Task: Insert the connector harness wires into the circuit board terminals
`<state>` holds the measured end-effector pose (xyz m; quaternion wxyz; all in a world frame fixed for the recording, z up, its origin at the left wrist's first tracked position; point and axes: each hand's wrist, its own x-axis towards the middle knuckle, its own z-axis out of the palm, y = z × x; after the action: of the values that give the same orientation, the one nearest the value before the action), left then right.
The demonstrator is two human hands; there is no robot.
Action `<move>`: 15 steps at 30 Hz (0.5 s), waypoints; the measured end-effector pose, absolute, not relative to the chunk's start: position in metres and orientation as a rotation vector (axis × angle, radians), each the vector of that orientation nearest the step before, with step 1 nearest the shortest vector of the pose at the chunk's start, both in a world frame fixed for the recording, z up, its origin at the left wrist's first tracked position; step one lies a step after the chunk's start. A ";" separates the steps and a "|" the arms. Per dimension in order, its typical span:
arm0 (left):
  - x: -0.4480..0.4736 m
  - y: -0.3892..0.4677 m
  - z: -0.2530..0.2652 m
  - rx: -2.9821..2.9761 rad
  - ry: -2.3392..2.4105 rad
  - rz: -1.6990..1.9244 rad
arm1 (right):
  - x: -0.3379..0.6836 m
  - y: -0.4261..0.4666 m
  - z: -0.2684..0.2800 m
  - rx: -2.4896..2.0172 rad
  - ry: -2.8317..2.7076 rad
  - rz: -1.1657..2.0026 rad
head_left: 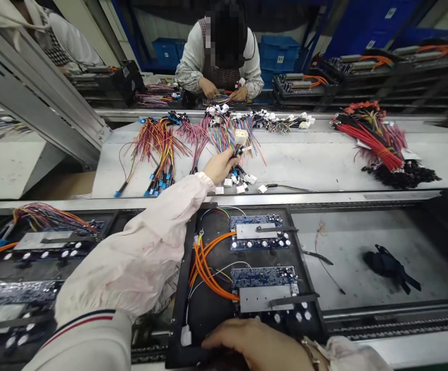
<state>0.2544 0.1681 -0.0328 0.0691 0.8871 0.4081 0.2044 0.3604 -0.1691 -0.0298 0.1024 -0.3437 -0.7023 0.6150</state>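
My left hand point(220, 166) reaches across to a pile of wire harnesses point(227, 126) on the white ledge. Its fingers are closed on a wire harness with a black sleeve point(239, 151); a cream connector point(241, 136) shows just above the fingertips. My right hand point(256, 342) is curled over the near edge of a black tray point(210, 314), its fingertips partly hidden. Two blue circuit boards lie in this tray, an upper board point(260, 232) and a lower board point(266, 289), each with a metal plate and a black strap. Thick orange wires point(208, 257) run from them.
Another black tray with boards point(46, 242) stands at left. Yellow-orange harnesses with blue plugs point(162, 154) lie on the ledge, and red and black bundles point(386, 144) at right. A dark strap bundle point(390, 265) lies on the line. Opposite, a co-worker point(219, 56) handles wires.
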 end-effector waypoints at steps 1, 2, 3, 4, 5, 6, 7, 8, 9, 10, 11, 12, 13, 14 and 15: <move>0.250 0.163 -0.028 2.654 1.203 0.650 | 0.359 -0.160 -0.019 -1.001 -2.111 1.670; 0.246 0.158 -0.022 2.641 1.177 0.678 | 0.360 -0.147 -0.005 -1.027 -2.135 1.458; 0.242 0.153 -0.017 2.633 1.151 0.700 | 0.362 -0.131 0.011 -1.137 -2.104 1.159; 0.239 0.147 -0.012 2.628 1.129 0.718 | 0.366 -0.111 0.028 -1.191 -2.068 0.796; 0.236 0.142 -0.007 2.624 1.110 0.731 | 0.370 -0.089 0.043 -1.234 -2.013 0.446; 0.234 0.136 -0.002 2.621 1.095 0.741 | 0.375 -0.065 0.056 -1.317 -1.916 0.141; 0.232 0.130 0.003 2.618 1.081 0.747 | 0.379 -0.041 0.065 -1.379 -1.863 -0.060; 0.230 0.125 0.007 2.613 1.068 0.752 | 0.383 -0.018 0.070 -1.422 -1.856 -0.178; 0.229 0.119 0.011 2.607 1.055 0.757 | 0.386 0.003 0.071 -1.433 -1.879 -0.257; 0.229 0.114 0.015 2.598 1.043 0.764 | 0.388 0.020 0.068 -1.437 -1.924 -0.293; 0.229 0.110 0.017 2.585 1.029 0.771 | 0.389 0.034 0.062 -1.427 -1.974 -0.315; 0.229 0.107 0.019 2.569 1.017 0.780 | 0.388 0.043 0.055 -1.408 -2.015 -0.332; 0.230 0.105 0.020 2.548 1.005 0.792 | 0.387 0.050 0.048 -1.388 -2.044 -0.350; 0.231 0.104 0.021 2.525 0.994 0.806 | 0.386 0.053 0.041 -1.367 -2.065 -0.371; 0.232 0.104 0.020 2.500 0.984 0.822 | 0.384 0.054 0.036 -1.348 -2.085 -0.393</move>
<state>0.2322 0.1036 0.0202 0.1651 0.8776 0.3452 0.2887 0.3836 0.0542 0.0363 0.3088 -0.5102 -0.7888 -0.1489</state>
